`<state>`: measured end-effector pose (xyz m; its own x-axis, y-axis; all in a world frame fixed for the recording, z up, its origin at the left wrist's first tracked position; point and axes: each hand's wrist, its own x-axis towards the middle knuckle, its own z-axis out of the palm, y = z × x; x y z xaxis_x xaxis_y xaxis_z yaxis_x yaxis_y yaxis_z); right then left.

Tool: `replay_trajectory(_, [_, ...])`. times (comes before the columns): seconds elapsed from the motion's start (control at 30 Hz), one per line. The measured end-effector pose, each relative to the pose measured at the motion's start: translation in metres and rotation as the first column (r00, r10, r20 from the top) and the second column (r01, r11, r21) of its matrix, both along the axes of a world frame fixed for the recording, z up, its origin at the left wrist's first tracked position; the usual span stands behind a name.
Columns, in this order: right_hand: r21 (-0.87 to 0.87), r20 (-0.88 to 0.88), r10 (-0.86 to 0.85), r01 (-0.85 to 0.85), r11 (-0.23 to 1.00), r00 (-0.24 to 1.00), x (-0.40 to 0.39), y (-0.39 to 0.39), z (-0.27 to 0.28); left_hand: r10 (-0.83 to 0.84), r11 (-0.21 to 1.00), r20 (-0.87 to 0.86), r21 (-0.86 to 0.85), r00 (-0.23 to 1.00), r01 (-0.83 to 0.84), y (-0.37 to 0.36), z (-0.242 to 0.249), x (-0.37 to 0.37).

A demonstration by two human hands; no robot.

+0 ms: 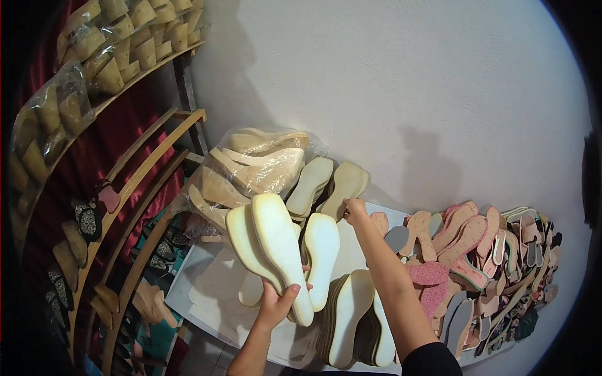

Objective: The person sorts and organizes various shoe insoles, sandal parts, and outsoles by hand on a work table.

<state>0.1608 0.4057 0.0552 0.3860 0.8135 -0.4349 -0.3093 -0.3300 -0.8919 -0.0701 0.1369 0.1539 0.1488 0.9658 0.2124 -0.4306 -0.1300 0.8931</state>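
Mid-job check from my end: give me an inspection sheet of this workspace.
Surface: white tabletop, largely covered.
Job's things: pale shoe soles in hand; tan sole stack near the wall; front sole stack on the table.
Clutter: mixed sandals and footbeds heaped right; wooden wedges in clear plastic.
Hands: left grips the pale soles; right at the tan stack's edge, grip unclear.
Cables: nothing seen.
Surroundings: plain wall; wooden rack and red cloth left.

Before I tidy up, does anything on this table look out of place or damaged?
The right side stands out: pink soles, a grey sole and other shoe parts lie jumbled together, unlike the stacked pale soles beside them. The left hand holds cream soles fanned rather than aligned. No clear spill or damage shows.
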Motion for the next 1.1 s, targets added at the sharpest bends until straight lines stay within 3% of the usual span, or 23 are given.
replay_trajectory(0.13, [-0.019, 0.093, 0.038, -0.036, 0.999, 0.995, -0.013, -0.019, 0.017, -0.021, 1.000, 0.017, -0.018, 1.000, 0.021, 0.002, -0.003, 0.001])
replay_trajectory(0.23, [-0.131, 0.369, 0.210, -0.173, 0.976, 0.906, -0.002, -0.013, 0.006, -0.012, 0.999, 0.024, -0.035, 1.000, 0.013, 0.002, -0.004, 0.000])
replay_trajectory(0.57, [-0.092, 0.240, 0.385, -0.374, 0.923, 0.891, 0.022, -0.041, 0.020, -0.048, 0.998, 0.061, -0.041, 0.997, 0.050, -0.008, -0.006, 0.006])
replay_trajectory(0.67, [-0.080, 0.228, 0.424, -0.417, 0.905, 0.876, 0.029, -0.053, 0.025, 0.009, 1.000, -0.020, -0.004, 1.000, -0.009, -0.014, -0.004, 0.015])
replay_trajectory(0.87, [-0.004, 0.207, 0.486, -0.496, 0.869, 0.849, 0.045, -0.082, 0.040, -0.056, 0.998, -0.061, 0.011, 0.997, 0.057, -0.026, 0.002, 0.030])
replay_trajectory(1.03, [0.047, 0.252, 0.450, -0.475, 0.879, 0.857, 0.048, -0.125, 0.059, -0.168, 0.980, 0.035, -0.098, 0.985, 0.171, -0.038, 0.004, 0.051])
replay_trajectory(1.1, [0.184, 0.118, 0.464, -0.478, 0.859, 0.878, 0.045, -0.159, 0.075, -0.244, 0.960, 0.051, -0.125, 0.968, 0.249, -0.046, 0.006, 0.062])
